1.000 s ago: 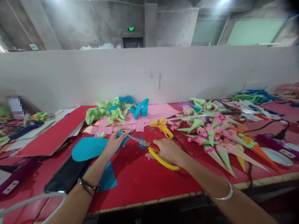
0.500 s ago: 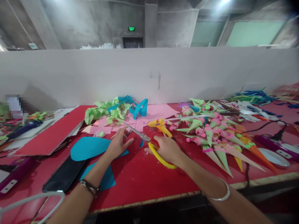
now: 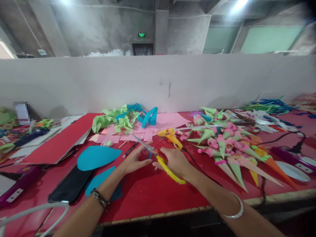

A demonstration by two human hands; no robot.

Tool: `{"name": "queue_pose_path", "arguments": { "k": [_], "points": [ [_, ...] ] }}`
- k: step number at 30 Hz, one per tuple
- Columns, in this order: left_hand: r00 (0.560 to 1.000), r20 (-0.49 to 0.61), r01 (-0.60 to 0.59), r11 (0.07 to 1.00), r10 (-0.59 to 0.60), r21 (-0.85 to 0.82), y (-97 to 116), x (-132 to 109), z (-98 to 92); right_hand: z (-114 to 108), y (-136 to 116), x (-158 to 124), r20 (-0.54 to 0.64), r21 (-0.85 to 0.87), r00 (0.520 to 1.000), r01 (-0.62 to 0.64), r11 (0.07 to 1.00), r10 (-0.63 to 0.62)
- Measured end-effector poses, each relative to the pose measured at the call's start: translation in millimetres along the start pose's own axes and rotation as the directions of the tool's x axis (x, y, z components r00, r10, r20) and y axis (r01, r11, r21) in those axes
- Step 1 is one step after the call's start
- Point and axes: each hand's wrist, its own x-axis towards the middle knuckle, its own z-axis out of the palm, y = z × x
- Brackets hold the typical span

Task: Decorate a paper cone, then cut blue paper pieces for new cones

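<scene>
My right hand (image 3: 174, 161) is closed round the yellow handles of the scissors (image 3: 170, 171), whose blades point up and left over the red table. My left hand (image 3: 135, 160) is beside the blades, thumb and fingers apart; its fingertips lie partly behind them, and nothing shows in its grip. Left of that hand lies a blue paper teardrop (image 3: 97, 158), with another blue piece (image 3: 100, 181) partly under my left forearm. Just beyond my right hand rests a yellow glue gun (image 3: 170, 135).
Green crumpled paper (image 3: 105, 120) and a blue strip (image 3: 149, 117) lie at the back. Many paper cones (image 3: 222, 144) are piled on the right. A black phone (image 3: 70, 184), a red board (image 3: 56, 138) and a purple power strip (image 3: 19, 184) are at the left.
My left hand has moved right and slightly down, closer to the scissors. The camera view has shifted slightly. The scissors remain in my right hand.
</scene>
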Motion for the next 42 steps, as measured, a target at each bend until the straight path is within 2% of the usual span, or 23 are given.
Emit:
{"name": "queue_pose_path", "arguments": {
  "k": [3,7,10,11,13,15,17,21,29,31,32,35,37,39,40,42],
  "points": [
    [0.997,-0.035,0.061,0.998,-0.062,-0.02,-2.9,-0.2,-0.1,-0.8,0.3,0.5,0.005,0.013,1.0,-0.014,1.0,0.014],
    [0.997,-0.053,0.055,0.997,-0.052,0.046,-7.7,1.4,-2.4,-2.1,0.5,1.9,0.005,0.004,1.0,-0.022,1.0,0.022],
    [0.977,-0.196,0.11,0.983,-0.08,0.146,-13.0,4.0,-4.9,-2.8,-0.8,2.0,0.008,-0.009,0.999,-0.042,0.999,0.042],
    [0.957,-0.273,0.143,0.975,-0.093,0.171,-14.8,4.9,-6.0,-2.9,-1.3,1.9,0.012,-0.01,0.999,-0.051,0.999,0.051],
    [0.887,-0.443,0.223,0.959,-0.127,0.172,-17.3,6.6,-9.4,-3.0,-2.2,1.8,0.024,-0.009,0.997,-0.078,0.997,0.078],
    [0.799,-0.576,0.279,0.955,-0.175,0.097,-18.1,8.0,-14.1,-3.2,-3.3,2.1,0.031,-0.015,0.994,-0.109,0.994,0.109],
    [0.716,-0.655,0.289,0.957,-0.241,-0.036,-17.5,8.6,-19.7,-3.4,-4.7,2.8,0.036,-0.027,0.991,-0.13,0.991,0.131],
    [0.615,-0.689,0.274,0.923,-0.385,-0.272,-16.9,7.3,-28.4,-1.7,-7.8,4.9,0.075,-0.087,0.987,-0.135,0.987,0.141],
    [0.463,-0.718,0.276,0.854,-0.52,-0.441,-20.9,-0.7,-42.0,4.3,-9.8,8.0,0.151,-0.162,0.981,-0.101,0.982,0.126],
    [0.457,-0.751,0.275,0.878,-0.477,-0.391,-20.7,-3.2,-47.8,2.8,-11.1,7.9,0.165,-0.161,0.978,-0.1,0.982,0.126],
    [0.48,-0.763,0.283,0.9,-0.433,-0.332,-19.6,-3.9,-50.1,2.1,-11.6,7.8,0.169,-0.159,0.977,-0.102,0.982,0.128],
    [0.587,-0.753,0.307,0.942,-0.298,-0.134,-9.8,-1.5,-54.4,2.4,-11.5,7.6,0.17,-0.161,0.976,-0.107,0.981,0.135],
    [0.611,-0.756,0.303,0.952,-0.235,-0.051,3.7,6.1,-57.9,5.0,-10.1,7.8,0.183,-0.164,0.974,-0.102,0.981,0.132],
    [0.586,-0.8,0.229,0.973,-0.133,0.006,21.5,19.5,-66.7,8.3,-8.2,8.2,0.2,-0.163,0.972,-0.091,0.982,0.124],
    [0.564,-0.822,0.146,0.989,-0.077,0.008,30.9,28.1,-74.1,9.8,-7.3,8.5,0.203,-0.162,0.971,-0.09,0.983,0.122],
    [0.475,-0.88,-0.125,0.991,0.013,-0.053,46.7,48.4,-94.4,11.5,-5.8,9.1,0.199,-0.157,0.973,-0.09,0.983,0.121]
  ]
}}
